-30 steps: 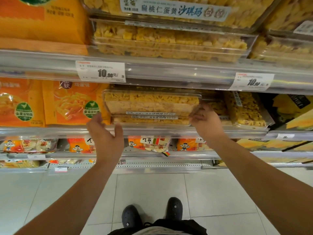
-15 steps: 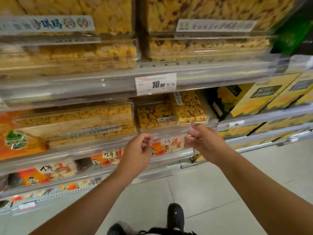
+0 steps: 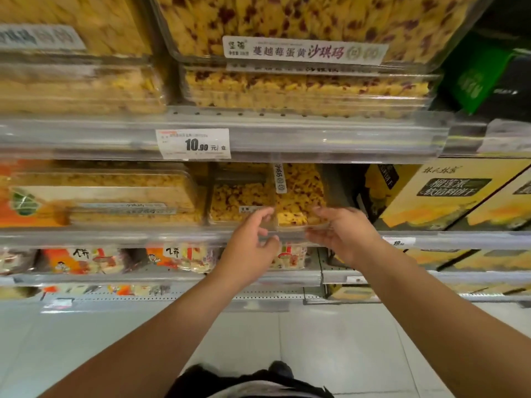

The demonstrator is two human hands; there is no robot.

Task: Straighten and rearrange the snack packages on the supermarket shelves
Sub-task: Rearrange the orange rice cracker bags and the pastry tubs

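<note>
Now, line by line:
Left hand (image 3: 253, 239): fingers loosely curled at the left front corner of the clear cranberry sachima box (image 3: 298, 196); whether it grips cannot be told.
Right hand (image 3: 342, 234): thumb above, fingers below the box's right front corner, seemingly pinching it.
Box: on the middle shelf (image 3: 115, 235), standing tilted, front end at the shelf lip, just beside a second clear snack box (image 3: 238, 201) on its left.
Price tag (image 3: 195, 143): reads 10.90, on the rail above.
Right neighbour: yellow cartons (image 3: 436, 193).
Below: orange snack bags (image 3: 83, 259).
</note>
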